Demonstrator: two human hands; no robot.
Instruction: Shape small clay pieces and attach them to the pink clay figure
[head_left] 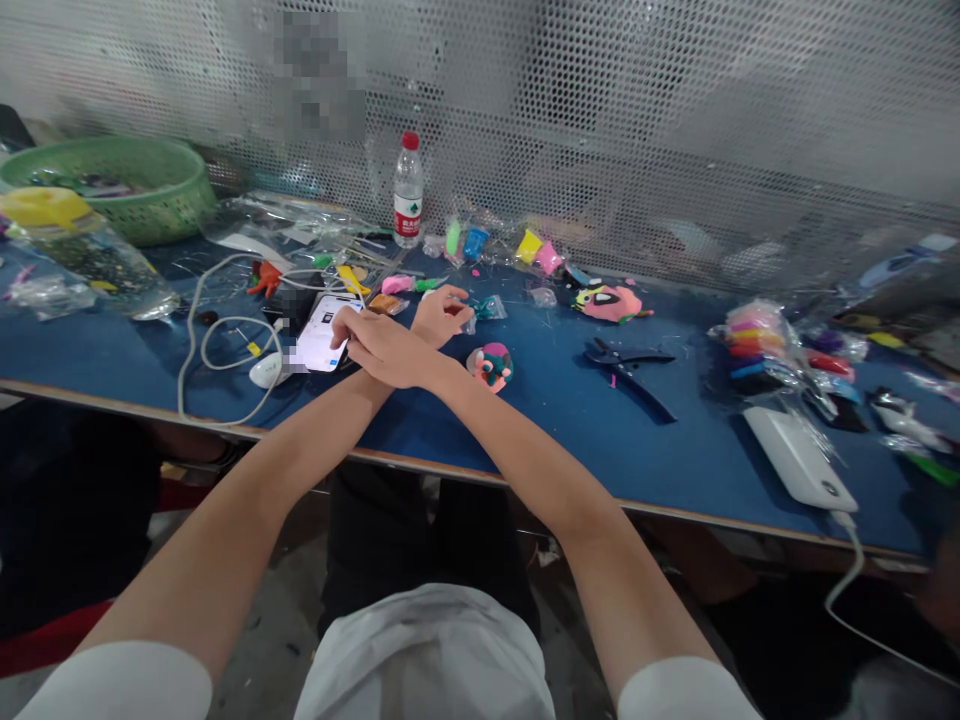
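White-lit phone lies left of centre on the blue surface: right hand over its right edge, loosely open, a fingertip on or just above the screen; left hand farther off, fingers curled near a teal packet, grip impossible to tell. Step in hand judged a tap or swipe; next move would call for uncrossing the wrists without brushing the multicoloured piece at right. Right hand hides the left wrist and part of the phone; screen content illegible.

Head-worn view, forward and down over hands
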